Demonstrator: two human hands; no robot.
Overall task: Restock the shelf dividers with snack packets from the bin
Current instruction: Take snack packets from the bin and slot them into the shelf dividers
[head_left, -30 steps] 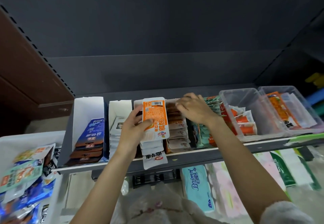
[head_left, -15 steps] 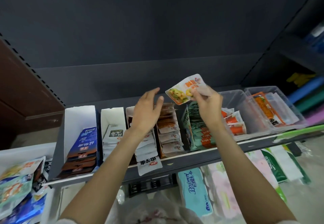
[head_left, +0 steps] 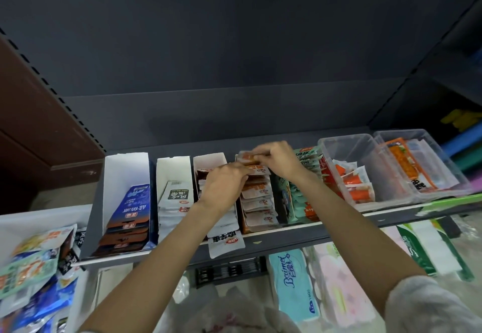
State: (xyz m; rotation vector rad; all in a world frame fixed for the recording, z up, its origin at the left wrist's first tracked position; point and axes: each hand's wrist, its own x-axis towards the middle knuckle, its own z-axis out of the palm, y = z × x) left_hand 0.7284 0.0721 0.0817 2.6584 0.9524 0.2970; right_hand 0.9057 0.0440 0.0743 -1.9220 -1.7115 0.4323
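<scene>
There is a single view, from a camera worn on the person's head; it looks forward and down onto a dark shelf (head_left: 260, 241) at about arm's reach, with both forearms entering from 6 o'clock and stretching toward the centre; the wide lens bends the shelf edge and the upright at 9 o'clock; the shelf's back panel fills the frame from 10 to 2 o'clock; the row of white card dividers (head_left: 125, 173) lies just left of centre, clear tubs (head_left: 347, 147) toward 3 o'clock; a white bin (head_left: 34, 218) sits close under the camera at 8 o'clock; lower stock shows at 5 o'clock; no second view shares the scene.
</scene>
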